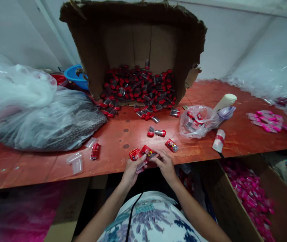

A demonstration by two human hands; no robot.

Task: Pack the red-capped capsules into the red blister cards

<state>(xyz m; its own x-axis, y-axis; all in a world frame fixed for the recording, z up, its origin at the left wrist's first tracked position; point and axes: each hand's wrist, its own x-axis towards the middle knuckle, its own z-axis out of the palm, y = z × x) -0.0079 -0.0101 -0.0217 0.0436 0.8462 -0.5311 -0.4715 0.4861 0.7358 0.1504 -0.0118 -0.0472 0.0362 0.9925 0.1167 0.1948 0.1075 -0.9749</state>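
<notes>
Above the table's front edge, my left hand [131, 171] is closed on a few small red printed cards [134, 154]. My right hand [166, 167] pinches another red printed card [147, 150] between thumb and fingers, close beside the left-hand ones. One more small red printed piece [171, 145] lies on the table just beyond my right hand. Farther back are two clear red-capped containers with dark contents, one upright [151, 131] and one on its side [160, 133]. A red bundle [95, 151] and clear plastic tubes [77, 165] lie left of my hands.
A torn cardboard box [195, 43] on its side spills many red-capped containers [138, 87] onto the red table [113, 144]. Left stands a large clear bag of dark pieces [57, 124]; right, a small plastic bag [187, 129], a roll [219, 140] and pink items [265, 121].
</notes>
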